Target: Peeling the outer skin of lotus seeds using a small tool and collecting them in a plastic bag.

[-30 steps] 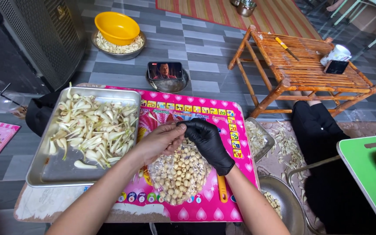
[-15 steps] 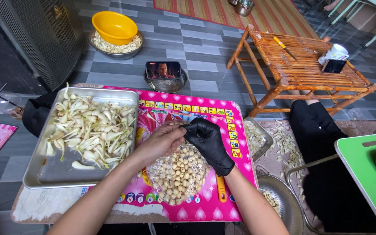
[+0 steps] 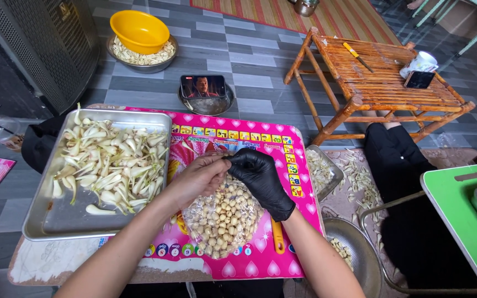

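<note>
At left, a metal tray (image 3: 45, 221) of pale peelings. We are pinching a small seed (image 3: 228, 158), hard to make out, between bare left hand (image 3: 197, 177) and black-gloved right hand (image 3: 260, 179), fingers narrow, over the seed pile (image 3: 222, 221) on the pink mat (image 3: 260, 259).

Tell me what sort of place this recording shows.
Probably a home floor or patio used for food preparation, not a commercial kitchen: grey floor tiles, a low bamboo table, and a metal tray of peelings beside a pile of pale seeds on a low board.
</note>
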